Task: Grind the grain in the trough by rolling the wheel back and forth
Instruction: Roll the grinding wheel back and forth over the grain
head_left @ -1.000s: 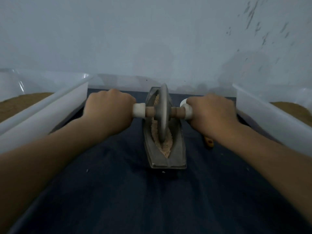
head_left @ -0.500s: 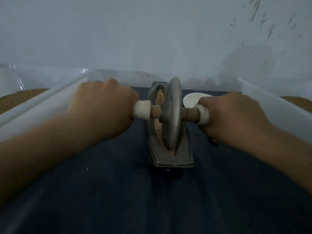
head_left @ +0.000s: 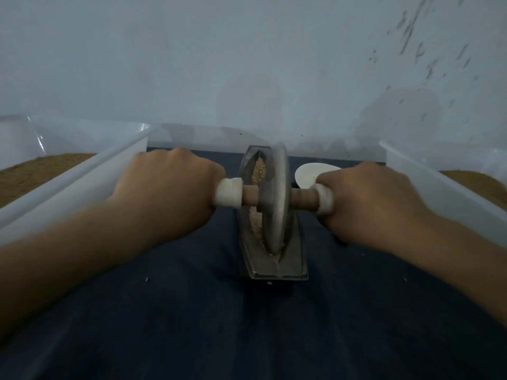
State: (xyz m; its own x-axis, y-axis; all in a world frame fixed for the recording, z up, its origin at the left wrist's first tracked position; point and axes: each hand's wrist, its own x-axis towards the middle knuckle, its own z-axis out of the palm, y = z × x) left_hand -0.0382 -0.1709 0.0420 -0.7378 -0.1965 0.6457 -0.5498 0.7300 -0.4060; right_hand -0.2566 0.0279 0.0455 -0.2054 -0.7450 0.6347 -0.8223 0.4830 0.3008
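Note:
A narrow grey metal trough point(head_left: 295, 266) lies lengthwise on a dark blue cloth, holding pale brown grain point(head_left: 259, 170). A grey metal wheel point(head_left: 275, 207) stands on edge in the trough, near its front half. A wooden axle with white end grips runs through the wheel. My left hand point(head_left: 167, 193) grips the left handle point(head_left: 229, 192), fingers curled round it. My right hand point(head_left: 367, 204) grips the right handle point(head_left: 325, 200) the same way. The wheel hides the grain beneath it.
Two translucent white bins flank the cloth: the left bin point(head_left: 71, 176) and the right bin point(head_left: 439, 187), each with brown ground material inside. A white round dish point(head_left: 310, 174) lies behind my right hand. A pale wall rises close behind the trough.
The wheel has rolled from the far part of the trough toward me, to the near end. Both hands came back with it. The white dish has come into view.

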